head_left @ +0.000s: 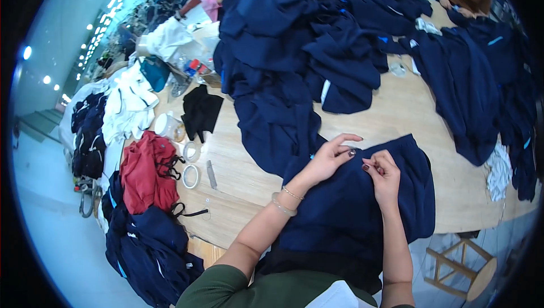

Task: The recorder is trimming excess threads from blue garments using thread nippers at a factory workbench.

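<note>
A dark navy garment (340, 211) lies spread on the table edge and over my lap. My left hand (331, 155) rests over its upper part, fingers stretched forward and thumb apart, with nothing visible in it. Just to the right, my right hand (384, 171) is closed in a pinch above the same cloth. Whatever sits between those fingertips, if anything, is too small to make out. The two hands face each other with a small gap between them.
Beyond my hands rises a large heap of navy garments (272, 30); more navy clothing (459, 75) lies at right. On the left are a red garment (150, 172), tape rolls (191, 176), a cutter-like tool (212, 175) and a plastic jar (169, 126). A wooden stool (481, 278) stands lower right. Other people work across the table.
</note>
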Demonstrator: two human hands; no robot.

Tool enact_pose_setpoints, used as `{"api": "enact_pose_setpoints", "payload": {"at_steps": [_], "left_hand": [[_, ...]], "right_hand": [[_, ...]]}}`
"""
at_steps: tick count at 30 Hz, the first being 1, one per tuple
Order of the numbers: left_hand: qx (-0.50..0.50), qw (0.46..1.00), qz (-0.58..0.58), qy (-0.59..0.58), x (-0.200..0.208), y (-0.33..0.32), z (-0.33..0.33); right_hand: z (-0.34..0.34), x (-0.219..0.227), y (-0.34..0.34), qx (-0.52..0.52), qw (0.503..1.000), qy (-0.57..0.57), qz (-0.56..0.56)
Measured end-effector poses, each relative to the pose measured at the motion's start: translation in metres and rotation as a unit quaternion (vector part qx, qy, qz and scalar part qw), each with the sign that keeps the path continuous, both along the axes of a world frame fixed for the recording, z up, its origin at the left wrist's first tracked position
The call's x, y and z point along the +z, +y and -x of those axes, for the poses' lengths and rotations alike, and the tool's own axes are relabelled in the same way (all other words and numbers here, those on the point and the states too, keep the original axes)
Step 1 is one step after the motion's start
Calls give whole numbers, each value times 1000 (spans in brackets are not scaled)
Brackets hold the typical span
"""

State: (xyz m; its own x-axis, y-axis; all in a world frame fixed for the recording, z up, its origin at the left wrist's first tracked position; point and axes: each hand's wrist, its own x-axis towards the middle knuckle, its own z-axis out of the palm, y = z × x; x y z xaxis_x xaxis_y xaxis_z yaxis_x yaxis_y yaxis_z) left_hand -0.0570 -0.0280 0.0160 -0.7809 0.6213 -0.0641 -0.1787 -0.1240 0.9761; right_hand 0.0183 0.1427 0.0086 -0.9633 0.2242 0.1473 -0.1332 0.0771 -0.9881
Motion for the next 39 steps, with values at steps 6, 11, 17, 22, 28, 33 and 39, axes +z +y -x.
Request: {"api": "enact_pose_setpoints", "payload": {"at_steps": [6, 11, 17, 22, 28, 33, 39], "left_hand": [[38, 997, -36, -53, -2, 2, -5], [32, 998, 8, -55, -6, 2, -2], [-14, 979, 143, 142, 1, 3, 5], [42, 961, 198, 188, 28, -10, 2], [41, 908, 221, 353, 68, 12, -3], [18, 890, 238, 387, 55, 17, 3], [55, 930, 231, 282, 46, 11, 6]], "right_hand": [[6, -13, -15, -69, 997, 23, 18], [4, 4, -15, -81, 965, 69, -239], [1, 23, 24, 75, 991, -95, -48], [15, 61, 29, 107, 972, -203, 42], [22, 80, 28, 96, 973, -211, 13], [27, 71, 31, 121, 980, -158, -2], [10, 68, 47, -59, 977, -151, -137]]}}
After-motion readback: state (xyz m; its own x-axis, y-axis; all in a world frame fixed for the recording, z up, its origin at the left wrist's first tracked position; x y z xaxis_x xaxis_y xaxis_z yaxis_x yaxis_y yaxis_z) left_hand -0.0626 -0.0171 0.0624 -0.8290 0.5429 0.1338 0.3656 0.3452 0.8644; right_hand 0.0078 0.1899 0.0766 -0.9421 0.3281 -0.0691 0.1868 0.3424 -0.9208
